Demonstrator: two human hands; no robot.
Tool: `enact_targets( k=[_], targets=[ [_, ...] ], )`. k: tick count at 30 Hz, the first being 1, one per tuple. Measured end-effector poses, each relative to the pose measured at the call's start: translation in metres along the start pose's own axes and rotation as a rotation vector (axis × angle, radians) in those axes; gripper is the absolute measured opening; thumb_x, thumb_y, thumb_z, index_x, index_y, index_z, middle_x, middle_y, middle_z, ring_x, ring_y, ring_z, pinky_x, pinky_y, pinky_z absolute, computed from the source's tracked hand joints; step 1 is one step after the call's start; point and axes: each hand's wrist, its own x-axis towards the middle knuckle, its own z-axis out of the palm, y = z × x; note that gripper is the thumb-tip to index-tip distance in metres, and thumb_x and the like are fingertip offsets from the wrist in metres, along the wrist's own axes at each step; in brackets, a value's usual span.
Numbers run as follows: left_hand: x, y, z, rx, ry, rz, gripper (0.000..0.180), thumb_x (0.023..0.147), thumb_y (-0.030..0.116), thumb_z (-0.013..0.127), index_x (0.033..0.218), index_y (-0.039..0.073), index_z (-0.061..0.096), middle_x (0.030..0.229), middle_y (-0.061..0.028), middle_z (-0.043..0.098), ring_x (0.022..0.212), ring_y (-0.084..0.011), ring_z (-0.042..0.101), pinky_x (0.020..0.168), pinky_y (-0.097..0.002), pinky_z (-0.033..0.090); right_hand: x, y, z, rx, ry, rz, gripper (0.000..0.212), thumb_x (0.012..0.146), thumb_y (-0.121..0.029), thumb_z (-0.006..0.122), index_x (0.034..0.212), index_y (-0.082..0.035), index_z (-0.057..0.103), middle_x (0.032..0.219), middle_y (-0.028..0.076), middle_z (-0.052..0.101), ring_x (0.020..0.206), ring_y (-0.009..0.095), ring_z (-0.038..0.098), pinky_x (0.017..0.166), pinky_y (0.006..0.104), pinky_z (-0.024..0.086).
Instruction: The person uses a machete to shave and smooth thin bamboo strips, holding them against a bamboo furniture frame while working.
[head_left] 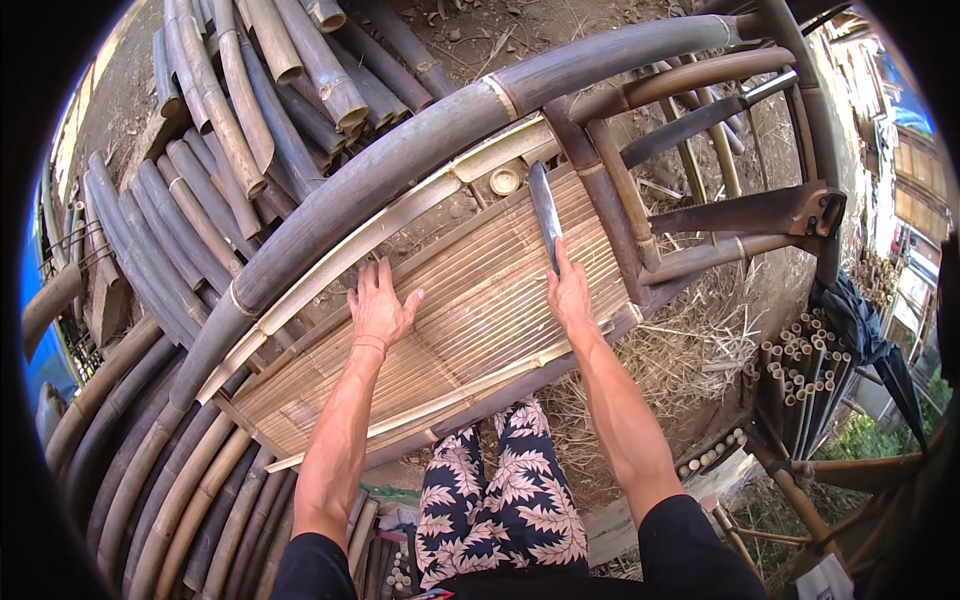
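Observation:
In front of me lies a slatted bamboo panel [480, 290] set within a dark bamboo frame [420, 130]. My right hand [570, 298] is closed around the handle of a machete [545, 205], whose broad blade points away from me over the panel's right part. My left hand [380, 302] has its fingers spread near the panel's far edge, with nothing held in it. A pale split-bamboo strip [365, 232] runs along the inside of the far pole, beyond my left fingers. Whether those fingertips touch the panel's edge, I cannot tell.
A handsaw [745, 212] and another long blade [685, 133] rest across the frame's right end. Cut bamboo poles [215, 130] are piled at the far left, with more [180, 490] at the near left. Thin bamboo sticks [803, 365] stand bundled at right, beside dark cloth [865, 325].

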Motion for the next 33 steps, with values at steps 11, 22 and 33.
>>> enact_targets(
  k=[11, 22, 33],
  targets=[
    [0.007, -0.048, 0.045, 0.000, -0.070, 0.023, 0.098, 0.081, 0.059, 0.061, 0.152, 0.009, 0.015, 0.154, -0.0222, 0.021, 0.145, -0.0367, 0.013, 0.115, -0.0559, 0.017, -0.004, -0.038, -0.054, -0.470, 0.086, -0.091, 0.056, 0.096, -0.023, 0.050, 0.148, -0.021, 0.028, 0.100, 0.023, 0.055, 0.079, 0.039, 0.064, 0.068, 0.0509, 0.054],
    [-0.058, -0.139, 0.063, 0.034, 0.100, -0.255, 0.094, 0.086, 0.060, 0.054, 0.152, 0.007, 0.014, 0.159, -0.0174, 0.007, 0.147, -0.0347, 0.007, 0.116, -0.0529, 0.014, -0.201, 0.184, -0.059, -0.003, 0.497, 0.243, 0.056, 0.093, -0.014, 0.057, 0.142, 0.001, 0.033, 0.132, 0.021, 0.052, 0.117, 0.033, 0.053, 0.100, 0.0380, 0.037],
    [-0.032, -0.123, 0.037, -0.063, 0.262, 0.120, 0.075, 0.086, 0.053, 0.056, 0.136, -0.001, 0.043, 0.142, -0.0203, 0.041, 0.132, -0.0360, 0.037, 0.112, -0.0481, 0.026, -0.444, 0.233, -0.059, -0.563, -0.619, 0.893, 0.058, 0.082, -0.034, 0.068, 0.120, 0.004, 0.047, 0.104, 0.029, 0.065, 0.110, 0.040, 0.060, 0.088, 0.0417, 0.051]
  ],
)
